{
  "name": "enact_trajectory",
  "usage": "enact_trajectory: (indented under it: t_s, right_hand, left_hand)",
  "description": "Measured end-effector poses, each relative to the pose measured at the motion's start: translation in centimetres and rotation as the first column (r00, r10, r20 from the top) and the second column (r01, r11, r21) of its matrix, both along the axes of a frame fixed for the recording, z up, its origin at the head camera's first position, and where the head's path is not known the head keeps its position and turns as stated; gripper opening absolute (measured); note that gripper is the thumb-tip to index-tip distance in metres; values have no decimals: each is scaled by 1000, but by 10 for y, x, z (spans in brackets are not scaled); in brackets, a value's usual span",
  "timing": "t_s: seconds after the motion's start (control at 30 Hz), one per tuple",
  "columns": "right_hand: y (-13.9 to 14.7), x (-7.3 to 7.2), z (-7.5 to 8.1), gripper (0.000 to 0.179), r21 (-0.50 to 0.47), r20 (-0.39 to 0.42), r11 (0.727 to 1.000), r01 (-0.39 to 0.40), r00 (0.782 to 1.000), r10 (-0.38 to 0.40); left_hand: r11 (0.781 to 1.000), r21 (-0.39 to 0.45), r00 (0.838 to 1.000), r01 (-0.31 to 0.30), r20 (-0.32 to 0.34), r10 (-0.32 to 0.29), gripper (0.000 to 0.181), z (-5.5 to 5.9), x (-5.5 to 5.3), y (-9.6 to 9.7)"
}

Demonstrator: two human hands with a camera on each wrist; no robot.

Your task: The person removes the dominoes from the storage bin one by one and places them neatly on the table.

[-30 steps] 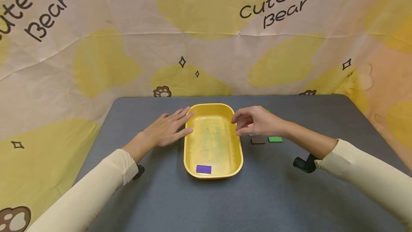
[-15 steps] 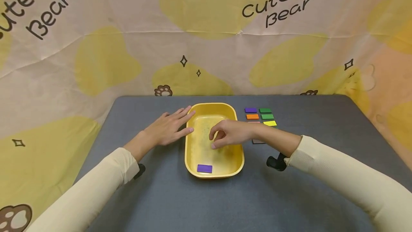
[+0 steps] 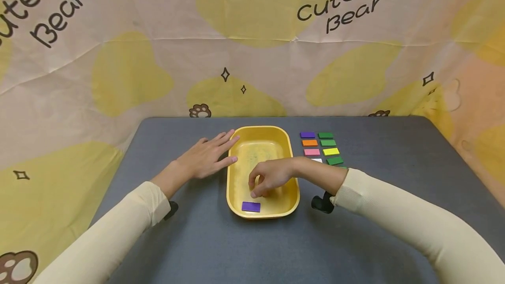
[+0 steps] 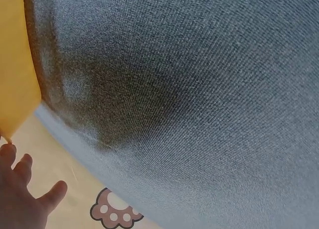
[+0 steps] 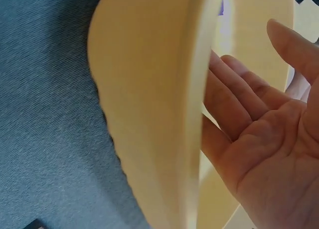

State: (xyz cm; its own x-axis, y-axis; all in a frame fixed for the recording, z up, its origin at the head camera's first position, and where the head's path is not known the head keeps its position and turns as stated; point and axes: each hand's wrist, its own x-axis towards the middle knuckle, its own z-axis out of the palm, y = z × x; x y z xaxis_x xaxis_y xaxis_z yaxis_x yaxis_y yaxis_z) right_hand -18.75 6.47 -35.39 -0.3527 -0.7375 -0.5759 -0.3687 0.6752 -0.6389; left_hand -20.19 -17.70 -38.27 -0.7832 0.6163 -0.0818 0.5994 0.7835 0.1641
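Note:
A yellow tray stands on the grey table, with one purple rectangular tile lying flat at its near end. My left hand rests on the tray's left rim, its fingers spread and straight. Reaching over the right rim, my right hand is inside the tray just above the purple tile. Its fingers bend loosely, and in the right wrist view the thumb stands apart from them on the right hand, with nothing seen in the palm. Only a sliver of purple shows past the rim there.
Right of the tray, small tiles lie in two columns, among them an orange tile, a pink tile, a yellow tile and several green ones. My right forearm hides the nearest ones. A patterned cloth hangs behind the table.
My right hand has moved from beside the tray's right rim leftward and toward me, down into the tray near the purple tile. The tile columns have come into view. My left hand stays put.

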Motion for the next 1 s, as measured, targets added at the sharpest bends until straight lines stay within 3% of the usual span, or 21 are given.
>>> enact_trajectory:
  t_s: [0.5,0.77,1.0]
  right_hand:
    - [-16,12,-2,20,28,96,1000,4,995,-7]
    - [-23,15,-5,23,54,21,998,-43,999,42]
    - [-27,18,-4,24,63,23,992,-110,994,109]
  left_hand:
    - [1000,12,1000,-1,4,1,72,1,1,0]
    - [1000,17,1000,1,6,-1,72,0,1,0]
    - [1000,21,1000,2,-8,-2,73,-1,1,0]
